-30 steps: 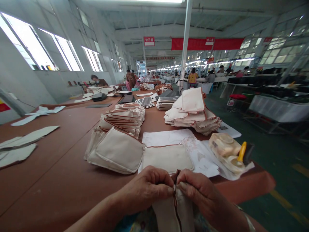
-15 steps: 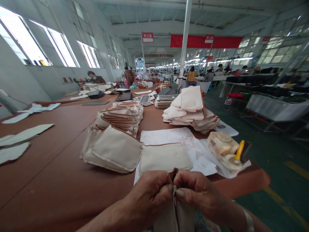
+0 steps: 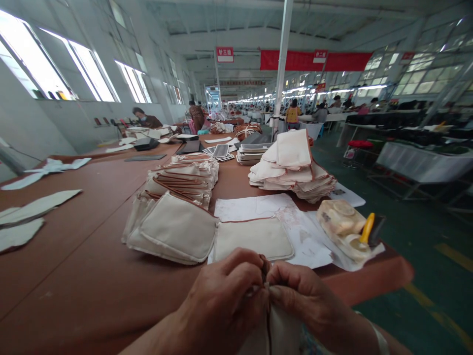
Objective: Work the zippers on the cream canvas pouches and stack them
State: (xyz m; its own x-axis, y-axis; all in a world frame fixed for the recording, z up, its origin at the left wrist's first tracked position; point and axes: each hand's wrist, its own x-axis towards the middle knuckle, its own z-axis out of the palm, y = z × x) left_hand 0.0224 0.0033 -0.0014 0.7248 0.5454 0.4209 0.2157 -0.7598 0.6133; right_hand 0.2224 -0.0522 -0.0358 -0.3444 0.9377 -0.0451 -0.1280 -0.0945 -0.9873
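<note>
My left hand (image 3: 229, 291) and my right hand (image 3: 301, 293) meet at the table's near edge, fingertips almost touching. Both are closed on a cream fabric pouch (image 3: 254, 340) with brown edging, which hangs below them with its brown-lined seam running downward. Its upper end is mostly hidden by my fingers. Just beyond my hands a flat cream fabric piece (image 3: 253, 239) with a brown top edge lies on white paper (image 3: 310, 246). Left of it leans a row of similar cream pieces (image 3: 177, 227).
Another pile of cream pieces (image 3: 288, 167) stands at the right. Near the right edge are a stained plastic container (image 3: 340, 217) and a yellow-handled brush (image 3: 367, 229). Loose white pieces (image 3: 40, 204) lie on the brown-covered table (image 3: 92, 266) at left. Several people sit or stand farther back.
My left hand has rolled and risen slightly, its knuckles now higher over the pouch's top. My right hand has barely shifted and keeps its pinch. The pieces on the table lie as before.
</note>
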